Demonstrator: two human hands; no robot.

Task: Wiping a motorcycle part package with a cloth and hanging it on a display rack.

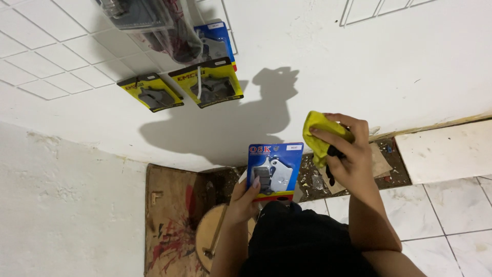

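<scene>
Head view shows your left hand pinching the lower edge of a blue card blister pack with a grey metal part under clear plastic, thumb on the front, fingers closed behind it. Your right hand is curled shut around a crumpled yellow cloth, which bulges out past your fingertips toward the pack's upper right corner, near it but not touching.

To wipe well, I'd judge you should keep the left grip low on the card so the clear front above your thumb is free, and press with a flat fold of cloth, not the bunched end.

Beyond your fingertips the white wall is bare and gives room. Further up and left of your left hand, two yellow blister packs and a clear plastic bag hang well apart from you. Below your knuckles lie a rough wooden board and a strip of debris along the wall's foot.
</scene>
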